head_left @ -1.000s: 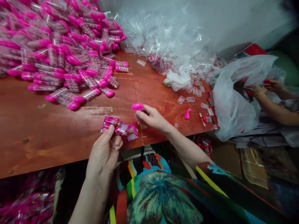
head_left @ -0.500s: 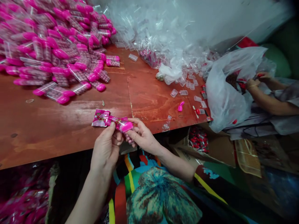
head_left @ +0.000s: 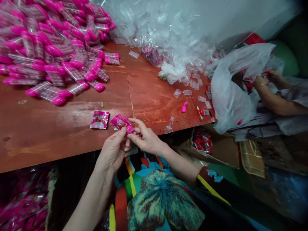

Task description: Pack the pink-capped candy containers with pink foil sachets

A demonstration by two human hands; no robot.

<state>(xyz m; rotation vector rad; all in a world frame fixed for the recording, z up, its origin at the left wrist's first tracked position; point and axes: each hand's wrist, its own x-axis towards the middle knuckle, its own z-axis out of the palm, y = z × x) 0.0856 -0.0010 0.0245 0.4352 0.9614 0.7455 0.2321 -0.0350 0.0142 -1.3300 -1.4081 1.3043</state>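
Over the table's front edge my two hands are close together. My left hand (head_left: 117,144) pinches a shiny pink printed sachet (head_left: 119,122) under its thumb. The sachet lies against the pink cap (head_left: 130,129) of a small clear bottle of pink candies. My right hand (head_left: 146,138) is closed around that bottle, and the fingers hide most of it. A second pink sachet (head_left: 99,119) lies flat on the table, just left of the held one and apart from it.
A big heap of pink-capped candy bottles (head_left: 55,51) covers the table's back left. Clear empty containers (head_left: 163,35) pile up at the back. An open pink cap (head_left: 184,107) lies to the right. Another person's hands (head_left: 262,80) work by a plastic bag (head_left: 231,106). Boxes stand below the table.
The held sachet has shifted right and come away from the sachet lying on the table. It now covers more of the bottle's pink cap. The view has moved slightly.
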